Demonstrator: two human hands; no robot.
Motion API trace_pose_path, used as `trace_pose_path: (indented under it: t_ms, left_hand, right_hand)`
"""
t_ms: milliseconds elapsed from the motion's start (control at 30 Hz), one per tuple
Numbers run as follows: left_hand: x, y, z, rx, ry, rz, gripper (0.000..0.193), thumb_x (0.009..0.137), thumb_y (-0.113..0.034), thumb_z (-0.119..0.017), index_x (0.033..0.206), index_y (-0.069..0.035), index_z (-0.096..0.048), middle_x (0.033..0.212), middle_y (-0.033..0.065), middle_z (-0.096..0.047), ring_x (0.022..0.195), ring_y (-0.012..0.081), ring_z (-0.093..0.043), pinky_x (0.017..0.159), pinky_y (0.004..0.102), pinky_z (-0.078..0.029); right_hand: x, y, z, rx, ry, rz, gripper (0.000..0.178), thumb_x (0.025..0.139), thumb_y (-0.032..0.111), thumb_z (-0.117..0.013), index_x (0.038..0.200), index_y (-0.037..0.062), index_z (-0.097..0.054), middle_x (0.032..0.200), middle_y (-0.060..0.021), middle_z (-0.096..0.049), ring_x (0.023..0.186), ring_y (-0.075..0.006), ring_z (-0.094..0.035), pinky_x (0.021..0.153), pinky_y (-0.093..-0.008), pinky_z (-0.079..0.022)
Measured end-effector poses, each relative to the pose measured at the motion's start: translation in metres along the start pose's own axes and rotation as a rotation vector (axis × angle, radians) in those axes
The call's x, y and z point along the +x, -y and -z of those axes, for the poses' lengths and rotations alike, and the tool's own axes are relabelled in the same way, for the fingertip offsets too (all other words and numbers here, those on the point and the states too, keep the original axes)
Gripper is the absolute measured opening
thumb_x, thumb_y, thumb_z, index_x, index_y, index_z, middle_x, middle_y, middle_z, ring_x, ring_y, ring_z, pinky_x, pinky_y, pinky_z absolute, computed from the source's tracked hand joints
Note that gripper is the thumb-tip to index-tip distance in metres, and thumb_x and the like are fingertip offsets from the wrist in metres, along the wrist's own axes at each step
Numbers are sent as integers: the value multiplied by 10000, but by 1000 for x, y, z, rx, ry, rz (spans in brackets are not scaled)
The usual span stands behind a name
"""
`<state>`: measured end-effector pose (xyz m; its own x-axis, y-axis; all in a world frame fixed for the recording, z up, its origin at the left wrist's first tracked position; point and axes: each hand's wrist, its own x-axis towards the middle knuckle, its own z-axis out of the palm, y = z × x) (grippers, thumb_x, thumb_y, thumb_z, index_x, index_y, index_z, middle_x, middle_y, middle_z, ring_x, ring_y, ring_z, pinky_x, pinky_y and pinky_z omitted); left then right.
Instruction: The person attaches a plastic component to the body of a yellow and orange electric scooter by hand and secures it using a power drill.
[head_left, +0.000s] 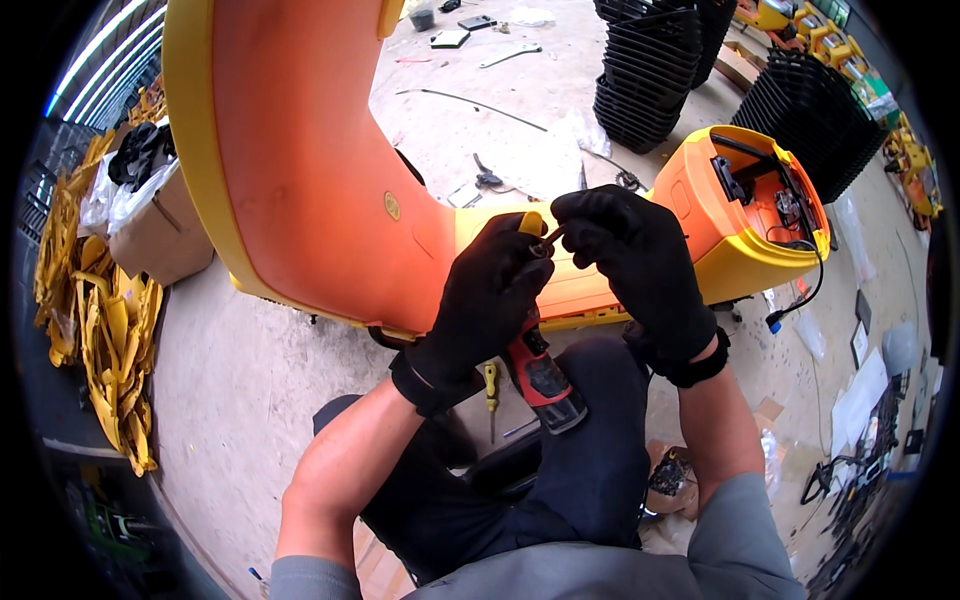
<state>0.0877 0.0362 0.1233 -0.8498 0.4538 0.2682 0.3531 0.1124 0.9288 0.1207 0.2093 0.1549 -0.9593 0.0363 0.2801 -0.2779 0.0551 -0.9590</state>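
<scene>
My left hand (482, 295), in a black glove, is wrapped round a red and black cordless drill (545, 378), whose base hangs down above my thigh. At the drill's front end my right hand (640, 265), gloved as well, is closed with fingertips pinched round a thin dark piece (555, 235), perhaps a bit or a screw; the fingers hide most of it. A small yellow piece (533, 222) shows at the left fingertips. Just beyond both hands lies the footboard of an orange and yellow scooter body (310, 170). On the floor below my left hand is a yellow-handled screwdriver (491, 388).
The scooter's tall front panel rises at left; its open seat box (745, 190) is at right, a cable (800, 300) hanging out. Stacked black bins (650, 80) stand behind. Yellow panels (115, 350) and a cardboard box (165, 230) are at far left. Loose parts litter the right floor.
</scene>
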Motion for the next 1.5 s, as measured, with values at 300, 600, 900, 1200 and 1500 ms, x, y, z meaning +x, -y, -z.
trace_pose_path:
  t_ms: [300,600,900,1200,1500]
  left_hand:
    - [0,-6,3,-153,50,174,360,880,-60,-579,1215,-9,-455,817,11,-567,657,59,-514,586,215,-443]
    - [1,-6,4,53,56,75,283,847,-29,-554,1127,10,-539,940,57,-550,681,107,-565,630,266,-480]
    - [3,9,4,172,27,-22,247,847,-59,-549,1081,15,-561,864,91,-599,738,171,-613,690,287,-490]
    - [16,-6,15,188,-221,34,234,897,-101,-558,1115,-15,-547,882,47,-630,806,117,-592,744,270,-487]
    - [22,-15,23,-121,-234,2,255,920,-99,-529,1158,-9,-533,962,63,-636,873,129,-584,798,272,-476]
  right_hand:
    - [16,17,4,-223,136,28,170,825,-31,-573,973,-16,-656,793,-80,-647,657,-113,-592,611,-226,-478]
    - [12,-8,-3,-48,189,116,149,779,-69,-604,913,-9,-634,809,-121,-641,784,-193,-644,736,-280,-511]
    - [-6,-23,0,-243,67,-3,351,815,139,-662,1124,14,-550,795,-127,-639,755,-234,-639,685,-320,-493]
    - [-53,-35,-7,-508,500,-94,547,820,458,-653,1075,-7,-523,938,-219,-601,915,-366,-603,794,-398,-488]
    - [-27,-47,6,624,576,-723,409,967,403,-480,1121,29,-543,945,-80,-638,794,-139,-642,663,-255,-533]
